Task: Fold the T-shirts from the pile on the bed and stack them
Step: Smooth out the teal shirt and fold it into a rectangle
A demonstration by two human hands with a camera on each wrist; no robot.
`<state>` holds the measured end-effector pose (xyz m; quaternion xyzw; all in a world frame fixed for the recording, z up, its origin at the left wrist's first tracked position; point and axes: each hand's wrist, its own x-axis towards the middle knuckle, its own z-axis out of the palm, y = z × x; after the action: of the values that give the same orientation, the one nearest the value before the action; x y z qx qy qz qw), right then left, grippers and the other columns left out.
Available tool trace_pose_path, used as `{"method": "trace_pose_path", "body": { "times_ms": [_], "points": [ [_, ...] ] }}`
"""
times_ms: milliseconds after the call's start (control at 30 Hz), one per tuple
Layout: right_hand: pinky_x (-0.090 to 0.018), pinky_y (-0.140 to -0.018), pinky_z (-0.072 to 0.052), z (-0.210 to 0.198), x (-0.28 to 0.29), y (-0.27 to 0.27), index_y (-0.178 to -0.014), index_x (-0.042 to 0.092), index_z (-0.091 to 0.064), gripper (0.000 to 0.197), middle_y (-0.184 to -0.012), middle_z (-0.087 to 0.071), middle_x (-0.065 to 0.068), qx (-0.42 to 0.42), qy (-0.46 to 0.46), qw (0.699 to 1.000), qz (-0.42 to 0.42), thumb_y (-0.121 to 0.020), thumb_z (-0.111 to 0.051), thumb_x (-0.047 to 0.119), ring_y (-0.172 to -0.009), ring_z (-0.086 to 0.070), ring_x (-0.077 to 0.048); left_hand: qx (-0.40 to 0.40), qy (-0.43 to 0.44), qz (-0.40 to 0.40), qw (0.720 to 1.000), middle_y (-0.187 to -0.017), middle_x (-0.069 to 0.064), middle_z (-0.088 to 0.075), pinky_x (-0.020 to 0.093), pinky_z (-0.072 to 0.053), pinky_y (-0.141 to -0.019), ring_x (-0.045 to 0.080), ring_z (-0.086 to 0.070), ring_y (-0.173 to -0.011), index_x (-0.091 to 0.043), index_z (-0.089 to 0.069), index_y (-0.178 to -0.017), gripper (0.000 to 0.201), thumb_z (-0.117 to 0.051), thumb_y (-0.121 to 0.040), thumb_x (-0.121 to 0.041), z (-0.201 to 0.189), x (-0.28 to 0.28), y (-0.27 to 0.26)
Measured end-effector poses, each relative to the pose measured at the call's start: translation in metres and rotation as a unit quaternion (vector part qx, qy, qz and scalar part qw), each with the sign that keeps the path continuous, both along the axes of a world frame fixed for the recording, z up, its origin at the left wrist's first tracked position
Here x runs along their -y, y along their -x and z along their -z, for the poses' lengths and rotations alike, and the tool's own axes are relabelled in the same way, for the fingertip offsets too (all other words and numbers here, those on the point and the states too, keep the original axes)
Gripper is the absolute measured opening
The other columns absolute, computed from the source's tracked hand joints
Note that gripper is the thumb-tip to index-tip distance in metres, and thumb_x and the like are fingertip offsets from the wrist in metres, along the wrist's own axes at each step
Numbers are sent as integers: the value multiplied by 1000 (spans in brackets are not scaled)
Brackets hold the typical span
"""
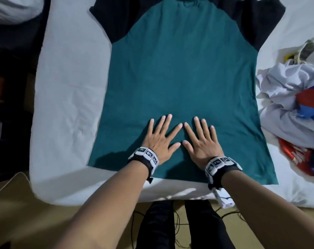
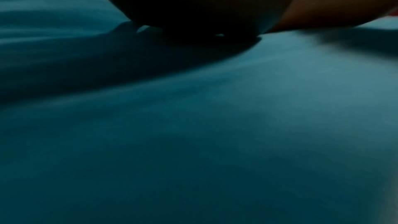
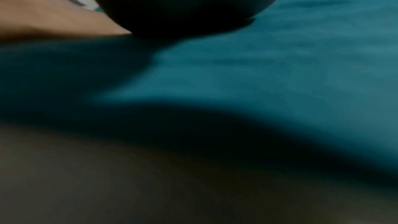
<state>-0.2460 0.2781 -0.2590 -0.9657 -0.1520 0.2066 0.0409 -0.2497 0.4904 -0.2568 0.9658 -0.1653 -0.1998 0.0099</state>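
**Two flat hands smoothing a teal T-shirt spread on a bed**

A teal T-shirt (image 1: 181,72) with black sleeves lies spread flat across a white bed (image 1: 66,90), collar away from the viewer, hem at the near mattress edge; the left hand (image 1: 161,137) and the right hand (image 1: 201,139) rest side by side, palms down, on its lower middle, fingers straight and fanned, gripping nothing; both wrist views show only teal cloth close up under a dark palm. The cloth looks thin, soft and light, likely to ripple or drag if pushed hard; good places to take hold would be the side seams, the sleeve ends or the hem corners. A pile of unfolded shirts (image 1: 294,90) sits just beside the shirt's right edge, so room is tight there; bare sheet lies open on the left, which seems the likelier spot for a stack; the hem is close to the bed's drop-off.
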Motion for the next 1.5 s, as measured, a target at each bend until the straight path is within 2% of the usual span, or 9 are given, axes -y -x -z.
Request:
{"method": "trace_pose_path", "body": {
  "times_ms": [167, 300, 533, 700, 867, 1067, 1167, 1367, 1500],
  "points": [
    [-48, -125, 10, 1, 77, -20, -161, 40, 6, 70, -169, 15, -2, -23, 49, 986, 155, -99, -8, 70, -156, 12, -24, -9, -62, -192, 979, -169, 6, 22, 62, 11, -121, 26, 15, -157, -38, 16, -160, 75, -6, -98, -73, 4, -97, -22],
    [-55, -124, 5, -9, 63, -48, -163, 24, -1, 78, -169, 14, -14, 1, 48, 947, 318, -98, -7, 66, -156, 13, -30, 6, -63, -356, 932, -168, 19, 15, 66, 0, -121, 37, 11, -156, -16, 2, -164, 87, 3, -95, -69, -6, -113, -43],
    [-55, -125, -9, 7, -26, -102, -163, 32, -12, 66, -171, 0, -8, 52, -42, 997, -29, -103, -19, 59, -157, 0, -32, 62, 17, -18, 998, -171, 13, 7, 60, -4, -124, 34, 1, -158, -30, -1, -164, 72, -18, -102, -63, 10, -15, -107],
    [-52, -125, 0, 21, 36, -133, -161, 40, -4, 69, -171, 6, -3, 38, 6, 993, 115, -98, -12, 66, -157, 6, -27, 76, -33, -133, 988, -172, 7, 6, 60, -2, -124, 30, 0, -158, -34, 1, -164, 72, -14, -101, -67, 25, -87, -133],
    [-55, -124, 5, 8, 49, -190, -163, 29, -1, 78, -169, 14, -7, 38, -8, 947, 319, -94, -5, 67, -156, 14, -28, 90, -38, -316, 944, -169, 22, 1, 67, -7, -121, 39, -2, -157, -12, -10, -164, 77, -10, -103, -59, 13, -103, -174],
    [-55, -125, -7, 16, -16, -255, -162, 34, -12, 68, -171, 2, -6, 78, -54, 994, -58, -101, -20, 63, -157, 4, -31, 89, 14, -15, 996, -171, 13, 6, 62, -6, -123, 33, 1, -158, -31, -2, -164, 72, -19, -102, -64, 15, -22, -258],
    [-52, -126, -8, 26, 6, -287, -162, 37, -10, 70, -171, 1, -3, 84, -6, 996, -30, -99, -16, 68, -157, 2, -27, 91, -19, -77, 993, -171, 8, 9, 57, 0, -125, 29, 4, -158, -34, 4, -163, 72, -10, -101, -68, 24, -49, -294],
    [-52, -125, 3, 19, 26, -358, -163, 24, -1, 83, -170, 10, -10, 81, -6, 961, 264, -94, -4, 70, -156, 11, -28, 114, -43, -273, 954, -169, 19, 9, 59, 2, -124, 35, 6, -157, -17, -2, -164, 75, -11, -102, -58, 15, -83, -350],
    [-51, -126, 3, 13, -14, -392, -162, 33, 2, 73, -170, 12, -8, 102, -25, 994, -6, -100, -15, 66, -156, 13, -29, 113, 3, -40, 993, -169, 15, 15, 60, 1, -124, 34, 9, -157, -28, 6, -163, 74, -17, -101, -62, 14, -39, -386]
  ]
}}
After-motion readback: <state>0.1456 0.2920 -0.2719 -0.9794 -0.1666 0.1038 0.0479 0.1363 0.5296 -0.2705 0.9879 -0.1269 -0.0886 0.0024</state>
